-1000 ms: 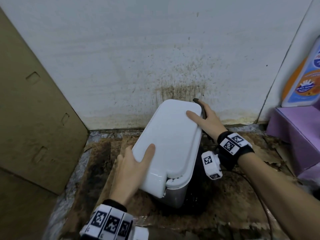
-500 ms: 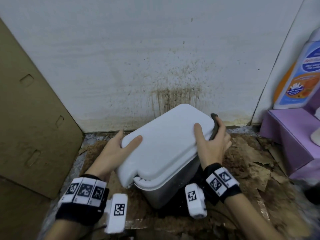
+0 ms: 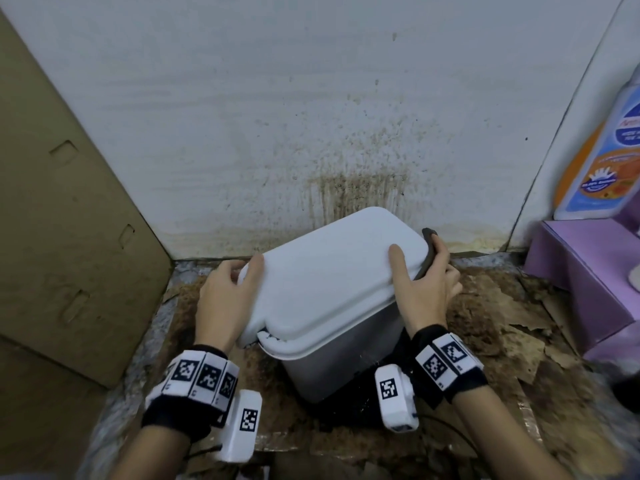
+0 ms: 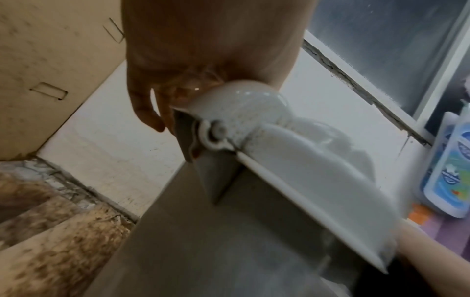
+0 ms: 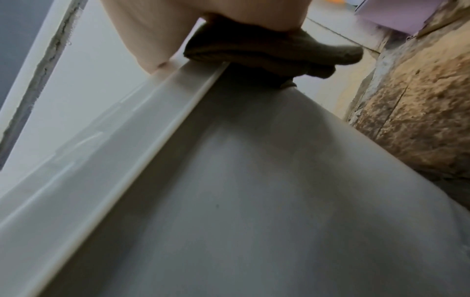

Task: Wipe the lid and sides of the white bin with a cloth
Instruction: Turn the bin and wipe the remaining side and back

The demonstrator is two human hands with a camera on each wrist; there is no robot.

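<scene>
The white bin stands on the floor by the wall, its closed lid lying slantwise across the head view. My left hand grips the lid's left end, thumb on top and fingers curled behind the hinge. On the opposite side, my right hand holds a dark grey cloth against the lid's edge, thumb resting on the lid. The right wrist view has the cloth bunched under the palm at the lid rim, above the bin's grey-looking side.
A cardboard sheet leans at the left. The wall behind the bin is stained brown. A purple box with a detergent bottle sits at the right. Torn, dirty cardboard covers the floor.
The bin has turned so its lid lies more crosswise. My left hand moved from the near end to the far left end. My right hand, still holding the cloth, came nearer along the right edge.
</scene>
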